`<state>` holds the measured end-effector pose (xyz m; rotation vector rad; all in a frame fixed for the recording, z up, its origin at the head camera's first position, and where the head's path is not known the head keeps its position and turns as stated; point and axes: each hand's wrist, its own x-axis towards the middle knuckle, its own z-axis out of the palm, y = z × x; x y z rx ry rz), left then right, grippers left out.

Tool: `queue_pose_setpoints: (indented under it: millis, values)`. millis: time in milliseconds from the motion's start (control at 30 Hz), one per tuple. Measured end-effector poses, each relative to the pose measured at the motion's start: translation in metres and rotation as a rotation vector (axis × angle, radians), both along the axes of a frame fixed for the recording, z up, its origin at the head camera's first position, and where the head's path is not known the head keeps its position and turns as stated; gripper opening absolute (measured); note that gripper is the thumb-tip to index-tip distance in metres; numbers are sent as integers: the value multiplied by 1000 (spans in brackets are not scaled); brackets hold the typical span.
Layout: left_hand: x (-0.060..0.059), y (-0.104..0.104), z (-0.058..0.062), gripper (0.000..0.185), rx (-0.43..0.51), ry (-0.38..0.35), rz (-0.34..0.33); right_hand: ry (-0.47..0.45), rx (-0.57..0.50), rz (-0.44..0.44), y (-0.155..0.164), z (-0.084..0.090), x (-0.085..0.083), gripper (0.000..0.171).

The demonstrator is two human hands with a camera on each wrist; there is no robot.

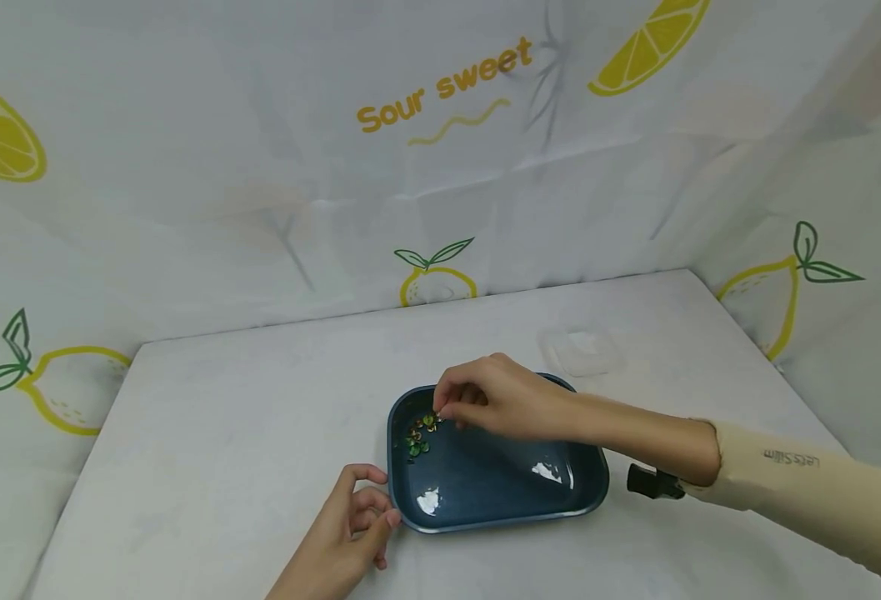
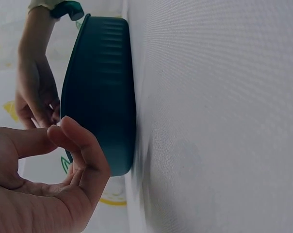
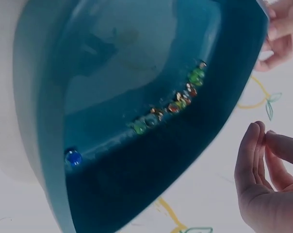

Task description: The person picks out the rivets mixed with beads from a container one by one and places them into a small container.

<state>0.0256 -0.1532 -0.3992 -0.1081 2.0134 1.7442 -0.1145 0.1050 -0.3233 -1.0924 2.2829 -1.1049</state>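
Beads (image 1: 418, 447) line the left edge of the pan (image 1: 481, 479), well in from the tabletop's (image 1: 252, 400) far edge. The right hand (image 1: 511, 400) has its fingertips together near them; whether they grasp one, I cannot tell. The left hand (image 1: 353, 529), loosely bent, touches the near left corner. Single-bead handling seems in hand; the next move calls for fingertip precision.

Left hand (image 2: 71, 199) bends beside the teal basin (image 2: 100, 87), right hand (image 2: 36, 92) beyond
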Motion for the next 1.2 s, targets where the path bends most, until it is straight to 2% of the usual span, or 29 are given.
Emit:
queue_pose_setpoints:
  millis: [267, 733, 933, 1200]
  values:
    - [0, 0, 0, 51, -5, -9, 4, 1, -39, -76, 14, 9, -2, 10]
    - [0, 0, 3, 48, 10, -8, -2, 97, -89, -240, 49, 19, -10, 8]
    - [0, 0, 3, 48, 9, -6, -6, 128, -112, -291, 62, 24, -12, 16]
    - [0, 0, 2, 48, 12, -4, -7, 163, -135, -346, 75, 26, -14, 11]
